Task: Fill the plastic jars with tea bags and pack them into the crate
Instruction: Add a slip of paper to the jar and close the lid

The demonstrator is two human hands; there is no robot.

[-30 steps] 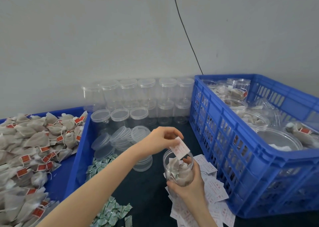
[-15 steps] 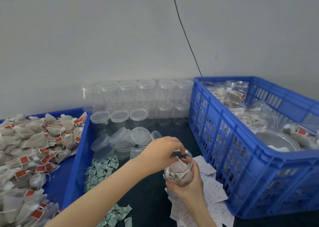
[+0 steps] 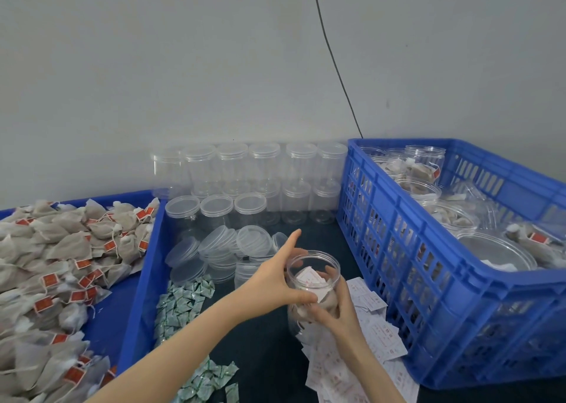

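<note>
A clear plastic jar (image 3: 315, 275) with tea bags and a white paper slip inside stands upright over the dark table, lid off. My right hand (image 3: 338, 310) grips its lower body from the front right. My left hand (image 3: 277, 275) wraps the jar's left side near the rim, thumb across the front, index finger pointing up. The blue crate (image 3: 428, 267) at right holds several filled jars. A heap of tea bags (image 3: 58, 264) with red tags fills the blue tray at left.
Empty lidded jars (image 3: 248, 169) are stacked against the wall. Loose lids (image 3: 220, 243) and green-white sachets (image 3: 180, 304) lie left of the held jar. White paper slips (image 3: 376, 341) are scattered beneath it. A black cable (image 3: 333, 62) runs down the wall.
My left hand put the white slip down into the jar, let it go, and now holds the jar's side. The right hand kept its grip.
</note>
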